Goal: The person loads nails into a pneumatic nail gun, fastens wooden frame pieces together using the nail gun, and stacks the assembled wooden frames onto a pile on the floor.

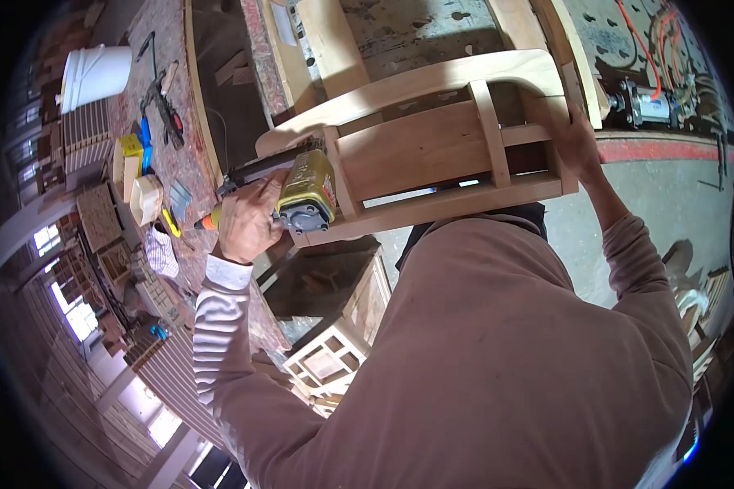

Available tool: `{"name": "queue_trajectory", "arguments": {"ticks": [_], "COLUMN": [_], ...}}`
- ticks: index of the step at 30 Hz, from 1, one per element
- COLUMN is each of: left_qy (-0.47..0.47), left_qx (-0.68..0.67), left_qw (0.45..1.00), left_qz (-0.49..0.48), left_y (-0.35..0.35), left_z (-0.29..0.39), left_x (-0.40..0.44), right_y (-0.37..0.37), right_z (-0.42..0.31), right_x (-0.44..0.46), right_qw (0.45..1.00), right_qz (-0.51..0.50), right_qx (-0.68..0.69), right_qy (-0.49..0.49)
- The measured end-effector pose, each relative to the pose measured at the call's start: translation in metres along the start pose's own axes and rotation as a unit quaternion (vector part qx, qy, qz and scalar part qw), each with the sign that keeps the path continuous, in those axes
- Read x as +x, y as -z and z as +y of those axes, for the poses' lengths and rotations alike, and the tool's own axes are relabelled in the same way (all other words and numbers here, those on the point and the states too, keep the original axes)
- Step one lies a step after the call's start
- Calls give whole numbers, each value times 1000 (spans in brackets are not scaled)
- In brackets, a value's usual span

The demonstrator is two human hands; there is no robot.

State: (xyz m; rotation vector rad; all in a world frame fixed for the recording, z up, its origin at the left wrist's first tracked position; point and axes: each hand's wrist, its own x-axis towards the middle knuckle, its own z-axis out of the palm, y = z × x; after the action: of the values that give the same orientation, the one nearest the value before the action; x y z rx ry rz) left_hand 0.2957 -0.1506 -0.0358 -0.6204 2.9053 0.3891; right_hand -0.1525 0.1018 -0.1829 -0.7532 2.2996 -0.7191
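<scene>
The left hand (251,218) is closed around the nail gun (308,189), which is at the left end of the wooden frame (412,145). The right hand (573,145) holds the right end of this frame, but I cannot tell how the fingers are closed. The frame is in front of the person's body (497,326), between the two hands.

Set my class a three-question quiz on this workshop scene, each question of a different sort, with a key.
1. True or false: the left hand grips the yellow-green tool.

2. Choose one. The right hand is on:
a) an orange hose
b) the wooden frame
c) a pair of pliers

3. Fill the gap: the bucket at the picture's upper left is ____ in colour.

Key: 1 true; 2 b; 3 white.
</scene>
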Motion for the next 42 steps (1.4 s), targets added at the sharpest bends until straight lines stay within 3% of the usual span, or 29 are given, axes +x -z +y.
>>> {"name": "queue_trajectory", "arguments": {"ticks": [7, 11, 16, 22, 27, 31, 32, 34, 36, 42], "left_qy": [20, 55, 7, 4, 14, 140, 135, 34, -68, -73], "left_qx": [20, 24, 10, 25, -22, -168, -164, -162, -159, 2], "left_qw": [999, 995, 1000, 1000, 999, 969, 970, 984, 985, 997], "left_qz": [-31, -79, -19, -19, -40, -116, -118, -64, -13, -23], "left_y": [-8, -10, -6, -12, -10, 14, 18, 21, 19, -3], "left_z": [-18, -25, -16, -26, -20, 11, 22, 58, 93, 143], "left_x": [-2, -3, -2, -6, 5, 27, 39, 68, 95, 145], "right_y": [-5, -17, -9, -12, -14, -17, -16, -10, 1, -4], "right_z": [-7, 26, 10, 14, 22, 28, 26, 16, 3, 23], "right_x": [-5, 0, -5, -1, 2, 5, 5, 1, -3, -7], "right_qw": [1000, 972, 979, 989, 974, 988, 985, 980, 993, 986], "right_qz": [27, 22, 13, 41, -2, 10, -4, -13, -64, -32], "right_qx": [9, 220, 193, 129, 213, 147, 162, 183, 101, 134], "right_qy": [2, 83, 59, 66, 72, 56, 66, 71, 5, 90]}}
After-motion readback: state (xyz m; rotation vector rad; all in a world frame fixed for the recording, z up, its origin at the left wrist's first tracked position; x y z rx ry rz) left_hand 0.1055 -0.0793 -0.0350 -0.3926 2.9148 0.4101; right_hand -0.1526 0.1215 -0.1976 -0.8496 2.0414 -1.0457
